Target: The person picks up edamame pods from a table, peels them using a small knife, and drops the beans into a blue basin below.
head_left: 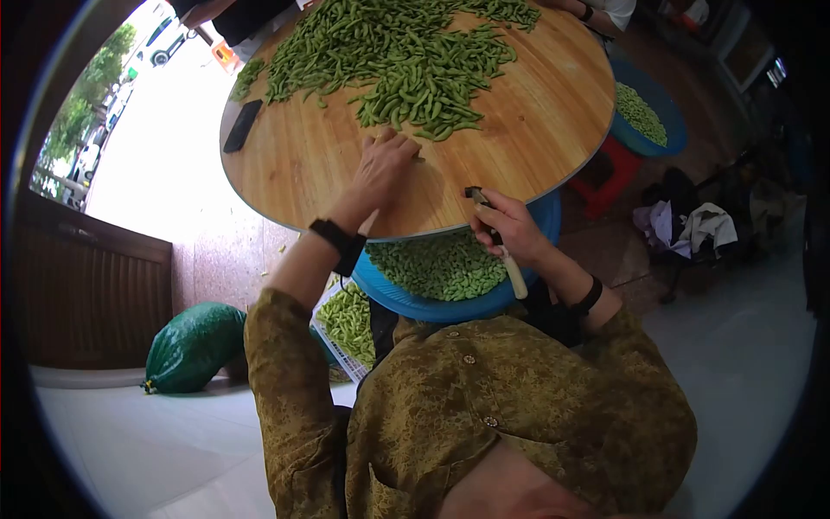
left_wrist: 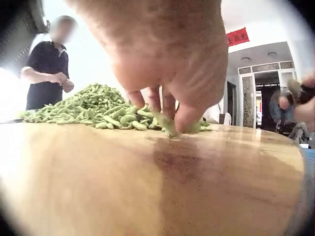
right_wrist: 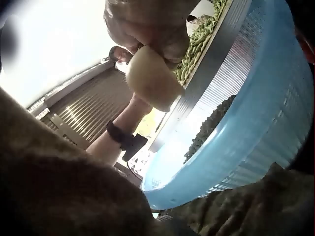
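Observation:
My left hand (head_left: 386, 164) is over the wooden table, at the near edge of a large pile of green soybean pods (head_left: 424, 86). In the left wrist view its thumb and fingertips pinch a green pod (left_wrist: 166, 124) close over the tabletop. My right hand (head_left: 512, 227) grips a small tool with a pale handle (head_left: 516, 278) and a dark head (head_left: 473, 192), near the table's front edge. Most of the tool's middle is hidden by the fingers. Below the edge sits a blue basin (head_left: 393, 303) of shelled green beans (head_left: 441, 266).
A dark flat object (head_left: 242, 126) lies at the left of the round table (head_left: 553, 104). Another blue basin (head_left: 670, 147) of beans stands on a red stool (head_left: 603, 186). A white basket (head_left: 353, 370) of pods and a green sack (head_left: 192, 348) are at lower left. Other people stand across the table.

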Motion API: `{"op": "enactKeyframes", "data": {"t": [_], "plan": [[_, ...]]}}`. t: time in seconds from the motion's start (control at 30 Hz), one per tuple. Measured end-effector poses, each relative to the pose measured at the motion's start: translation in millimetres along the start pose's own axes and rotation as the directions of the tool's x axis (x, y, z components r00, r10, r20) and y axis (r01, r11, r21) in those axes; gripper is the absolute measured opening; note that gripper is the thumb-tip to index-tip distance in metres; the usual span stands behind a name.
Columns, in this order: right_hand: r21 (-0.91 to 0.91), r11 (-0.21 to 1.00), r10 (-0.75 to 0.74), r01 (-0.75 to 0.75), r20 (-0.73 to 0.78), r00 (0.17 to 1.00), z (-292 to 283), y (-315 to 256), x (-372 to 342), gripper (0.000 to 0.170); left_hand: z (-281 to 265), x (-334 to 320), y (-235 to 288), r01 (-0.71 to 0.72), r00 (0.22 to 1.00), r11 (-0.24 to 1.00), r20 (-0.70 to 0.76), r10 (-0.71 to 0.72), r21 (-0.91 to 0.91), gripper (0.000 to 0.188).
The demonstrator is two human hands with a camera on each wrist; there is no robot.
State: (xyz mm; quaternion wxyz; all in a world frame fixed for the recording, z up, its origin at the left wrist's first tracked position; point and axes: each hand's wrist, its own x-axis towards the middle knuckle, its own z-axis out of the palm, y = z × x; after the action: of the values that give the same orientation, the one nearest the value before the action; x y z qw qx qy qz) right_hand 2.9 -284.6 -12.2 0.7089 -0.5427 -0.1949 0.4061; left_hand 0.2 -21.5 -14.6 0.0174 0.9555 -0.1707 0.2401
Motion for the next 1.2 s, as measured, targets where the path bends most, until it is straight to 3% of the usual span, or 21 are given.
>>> {"op": "enactKeyframes", "data": {"t": [0.03, 0.07, 0.1, 0.13, 0.17, 0.2, 0.27, 0.33, 0.5, 0.57, 0.63, 0.8, 0.87, 0.9, 0.97, 1.0, 1.07, 1.1, 1.13, 1.17, 1.2], "plan": [[0.036, 0.999, -0.03, 0.031, -0.035, 0.999, 3.6, -2.1, 0.8, 0.035, -2.7, -2.7, 9.7, 0.201, 0.978, 0.927, 0.012, -0.208, -0.318, 0.012], [0.043, 0.998, -0.036, 0.038, -0.046, 0.998, 6.3, -3.6, 0.8, 0.035, -6.7, -6.0, 21.4, 0.37, 0.914, 0.716, 0.095, -0.393, -0.592, 0.008], [0.078, 0.994, -0.071, 0.073, -0.03, 0.997, 8.7, -5.4, 1.5, 0.035, -16.6, -7.8, 35.7, 0.363, 0.919, 0.718, 0.098, -0.383, -0.594, 0.008], [0.112, 0.988, -0.106, 0.107, -0.014, 0.994, 10.6, -6.8, 2.7, 0.035, -30.2, -8.4, 51.3, 0.472, 0.838, 0.413, 0.25, -0.486, -0.779, 0.008], [0.114, 0.987, -0.108, 0.11, -0.021, 0.994, 12.2, -7.4, 4.0, 0.035, -37.1, -10.8, 62.6, 0.524, 0.74, 0.048, 0.427, -0.52, -0.85, 0.011], [0.105, 0.989, -0.105, 0.104, 0.012, 0.994, 13.7, -7.2, 4.6, 0.036, -37.1, -15.8, 70.1, 0.526, 0.739, 0.044, 0.431, -0.518, -0.849, 0.011], [0.092, 0.991, -0.097, 0.093, 0.049, 0.994, 13.6, -3.7, 5.2, 0.036, -36.6, -23.3, 79.7, 0.477, 0.732, -0.208, 0.516, -0.445, -0.854, 0.014], [0.064, 0.996, -0.069, 0.061, 0.141, 0.988, 9.7, 4.3, 6.5, 0.035, -36.9, -26.0, 85.5, 0.466, 0.724, -0.232, 0.518, -0.455, -0.854, 0.014], [0.138, 0.989, -0.064, 0.044, 0.139, 0.988, 15.1, 0.9, 0.7, 0.025, -36.2, -31.0, 92.6, 0.465, 0.687, -0.256, 0.528, -0.499, -0.847, 0.012], [0.132, 0.99, -0.065, 0.045, 0.151, 0.986, 15.7, 1.5, 0.1, 0.025, -35.6, -32.5, 96.8, 0.441, 0.688, -0.197, 0.471, -0.552, -0.876, 0.01], [0.082, 0.994, -0.079, 0.069, 0.131, 0.988, 17.7, 1.9, -0.2, 0.035, -34.1, -32.1, 101.0, 0.407, 0.697, -0.171, 0.426, -0.577, -0.897, 0.01], [-0.004, 0.991, -0.13, 0.13, 0.067, 0.989, 18.6, 7.2, -0.3, 0.039, -30.0, -35.4, 103.4, 0.343, 0.71, -0.11, 0.334, -0.619, -0.933, 0.009], [-0.025, 0.99, -0.134, 0.136, 0.057, 0.989, 18.5, 4.5, -1.0, 0.039, -34.3, -33.6, 100.4, 0.363, 0.667, -0.337, 0.494, -0.558, -0.869, 0.009], [0.01, 0.991, -0.13, 0.13, 0.083, 0.988, 17.9, 2.6, -1.7, 0.036, -32.3, -33.9, 98.6, 0.359, 0.666, -0.338, 0.493, -0.561, -0.87, 0.009], [0.042, 0.992, -0.125, 0.121, 0.109, 0.986, 14.3, 0.8, -3.7, 0.033, -24.7, -36.1, 95.0, 0.253, 0.688, -0.672, 0.618, -0.38, -0.696, 0.008], [-0.025, 0.993, -0.11, 0.115, 0.135, 0.985, 10.3, 0.1, -4.8, 0.029, -22.4, -37.7, 94.6, 0.248, 0.688, -0.675, 0.617, -0.382, -0.695, 0.008], [-0.095, 0.99, -0.092, 0.108, 0.161, 0.983, 6.5, 2.6, -1.1, 0.025, -18.8, -40.9, 93.2, 0.214, 0.763, -0.903, 0.641, -0.083, -0.372, 0.007], [-0.452, 0.748, -0.435, 0.486, 0.218, 0.874, 5.3, 8.5, 3.9, 0.021, -15.7, -43.7, 92.4, 0.21, 0.763, -0.905, 0.641, -0.085, -0.369, 0.007], [-0.678, 0.265, -0.656, 0.685, 0.394, 0.644, 4.9, 14.0, 5.7, 0.017, -12.4, -47.5, 91.8, 0.242, 0.71, -0.93, 0.704, -0.027, -0.279, 0.007], [-0.679, 0.269, -0.654, 0.683, 0.391, 0.647, 2.5, 17.2, 1.9, 0.017, -12.3, -49.0, 92.3, 0.268, 0.652, -0.946, 0.757, 0.037, -0.184, 0.007], [-0.782, 0.167, -0.581, 0.6, 0.413, 0.701, -2.5, 18.8, -3.7, 0.017, -12.1, -48.6, 95.8, 0.271, 0.652, -0.945, 0.757, 0.041, -0.182, 0.007]]}}
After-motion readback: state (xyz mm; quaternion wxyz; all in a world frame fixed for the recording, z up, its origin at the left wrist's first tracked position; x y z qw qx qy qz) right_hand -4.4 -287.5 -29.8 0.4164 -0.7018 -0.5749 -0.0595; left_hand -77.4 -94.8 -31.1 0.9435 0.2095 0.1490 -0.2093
